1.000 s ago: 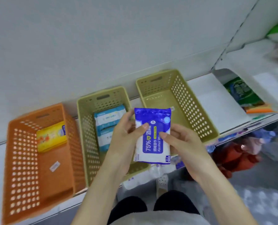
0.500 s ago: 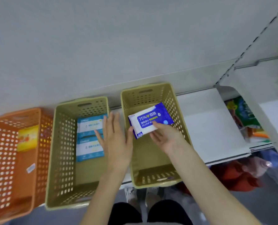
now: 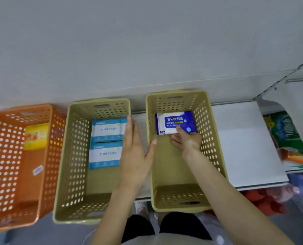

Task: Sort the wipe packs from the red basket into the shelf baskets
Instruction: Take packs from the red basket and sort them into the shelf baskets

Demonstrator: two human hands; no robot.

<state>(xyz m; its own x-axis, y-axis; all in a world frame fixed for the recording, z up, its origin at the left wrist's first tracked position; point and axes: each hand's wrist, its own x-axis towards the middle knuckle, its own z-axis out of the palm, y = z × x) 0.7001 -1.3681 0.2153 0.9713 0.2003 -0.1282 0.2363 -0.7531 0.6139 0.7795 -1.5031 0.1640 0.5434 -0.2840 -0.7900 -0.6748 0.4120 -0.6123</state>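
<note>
Inside the right tan basket (image 3: 207,135), the right hand (image 3: 187,140) pinches the edge of the blue wipe pack (image 3: 174,123), likely soft and light; the left hand (image 3: 135,153) lies flat, empty.

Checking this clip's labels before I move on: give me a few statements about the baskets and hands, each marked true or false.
The blue alcohol wipe pack is inside the right beige basket, with the right hand on it. True.
The middle beige basket holds three packs. False: two light-blue wipe packs.
The left hand grips a pack. False: it is open and holds nothing.
The orange basket holds a yellow pack. True.
</note>
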